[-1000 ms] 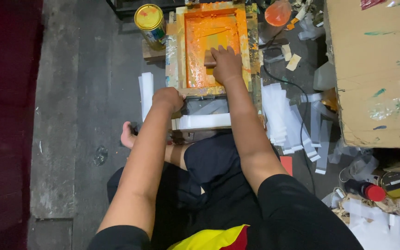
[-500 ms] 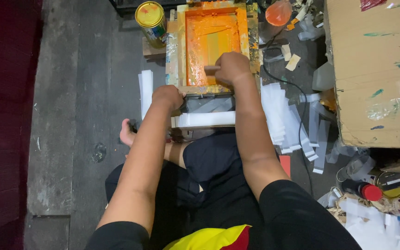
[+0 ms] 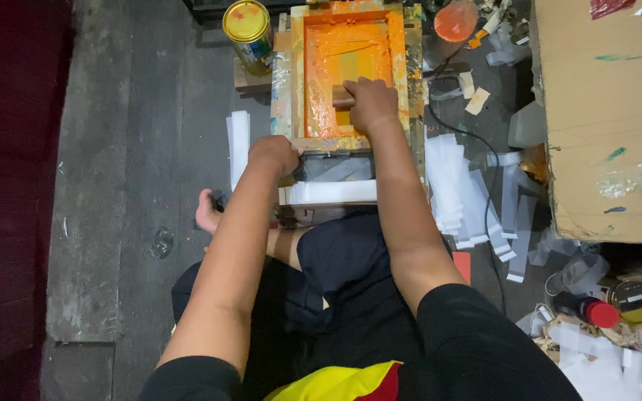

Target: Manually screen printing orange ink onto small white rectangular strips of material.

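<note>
On the orange screen frame point(image 3: 351, 70), the right hand point(image 3: 371, 100) is wrapped tight around a wooden squeegee point(image 3: 342, 97). At the frame's near edge, the left hand point(image 3: 275, 154) grips shut. White strips point(image 3: 455, 189) lie beside it on the floor, and a yellow-lidded can point(image 3: 247, 24) stands nearby.

Grey concrete floor point(image 3: 135, 148), stained and cracked; dark red surface point(image 3: 9, 186) along its left edge; cardboard box point(image 3: 603, 111) at right
</note>
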